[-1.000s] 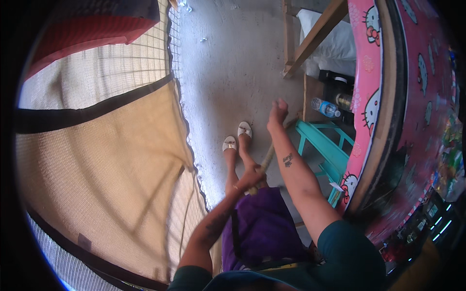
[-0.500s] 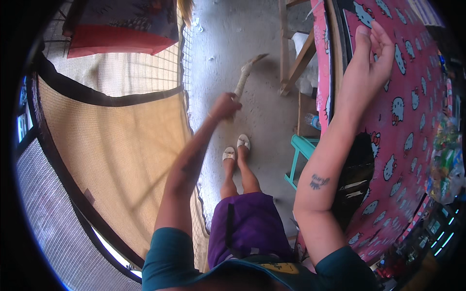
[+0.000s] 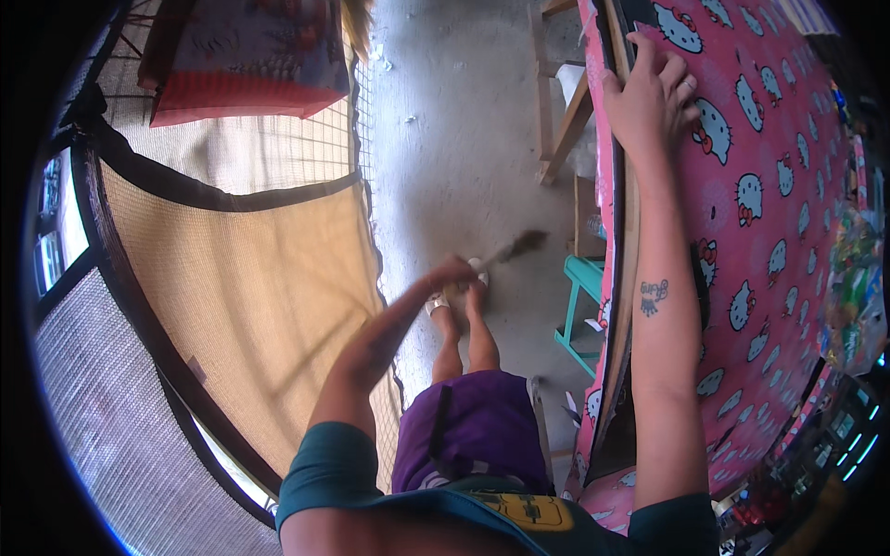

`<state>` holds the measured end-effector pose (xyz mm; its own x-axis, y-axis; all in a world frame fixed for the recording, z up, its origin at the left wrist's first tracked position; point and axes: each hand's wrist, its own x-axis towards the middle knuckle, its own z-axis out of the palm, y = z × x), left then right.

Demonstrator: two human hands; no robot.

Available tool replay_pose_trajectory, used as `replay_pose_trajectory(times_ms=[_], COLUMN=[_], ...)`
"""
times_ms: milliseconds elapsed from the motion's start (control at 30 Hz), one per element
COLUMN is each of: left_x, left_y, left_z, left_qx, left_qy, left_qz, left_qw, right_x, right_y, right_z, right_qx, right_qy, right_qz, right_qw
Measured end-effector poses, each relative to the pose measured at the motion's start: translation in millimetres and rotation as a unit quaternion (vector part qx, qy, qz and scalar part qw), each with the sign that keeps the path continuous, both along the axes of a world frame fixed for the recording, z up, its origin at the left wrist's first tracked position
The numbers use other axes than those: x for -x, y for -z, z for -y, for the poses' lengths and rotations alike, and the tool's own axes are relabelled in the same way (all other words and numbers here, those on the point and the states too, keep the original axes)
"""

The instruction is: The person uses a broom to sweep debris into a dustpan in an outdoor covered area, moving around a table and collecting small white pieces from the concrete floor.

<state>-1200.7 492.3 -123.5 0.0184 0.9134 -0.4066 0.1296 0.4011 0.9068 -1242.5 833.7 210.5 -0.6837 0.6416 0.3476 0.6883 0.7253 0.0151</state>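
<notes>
My left hand [image 3: 451, 271] is closed around a broom-like tool [image 3: 519, 245] in front of my shins. Its handle is pale, and the end pointing right is dark and tufted but smeared by motion, so I cannot make out its exact kind. My right hand [image 3: 656, 100] rests on the pink cartoon-print cover [image 3: 749, 197] of a table, fingers apart and slightly bent. The thumb lies near the table's left edge, and nothing shows in this hand.
Grey concrete floor [image 3: 445, 120] runs between the table and a tan mesh screen [image 3: 241, 269] on the left. A teal stool [image 3: 577, 301] and a wooden frame [image 3: 564, 120] stand beside the table. A red-based bag [image 3: 246, 104] hangs at upper left.
My left hand has drawn the broom-like tool back toward my feet, its dark end swinging lower and right. My right hand has come down from above the table onto the cover near its edge.
</notes>
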Motion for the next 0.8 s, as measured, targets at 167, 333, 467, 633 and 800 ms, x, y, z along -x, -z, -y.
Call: replay_pose_trajectory(times_ms=[167,333,467,633,800], left_x=[145.3,162.2,19.9,-96.0,-55.4], left_y=[-23.2,-19.7,-85.9,-139.5,10.2], left_z=[-121.9,-157.0,-137.2,-33.5,-4.4], left_qx=[-0.11,0.131,0.142,0.32,-0.187], left_qy=[-0.023,-0.224,-0.302,-0.267,0.06], left_qz=[-0.002,-0.021,0.035,0.11,-0.078], left_qw=[0.994,0.965,0.942,0.902,0.977], right_x=[-13.9,11.6,-8.3,1.7,16.2], right_y=[11.3,13.0,7.7,-19.0,-24.6], right_z=[-25.2,-8.0,-28.4,-6.6,8.9], right_qx=[-0.006,0.043,0.051,0.13,0.112], right_qy=[0.035,-0.015,0.033,0.059,0.043], right_qz=[0.0,-0.02,0.021,-0.016,0.001], right_qw=[0.999,0.999,0.998,0.99,0.993])
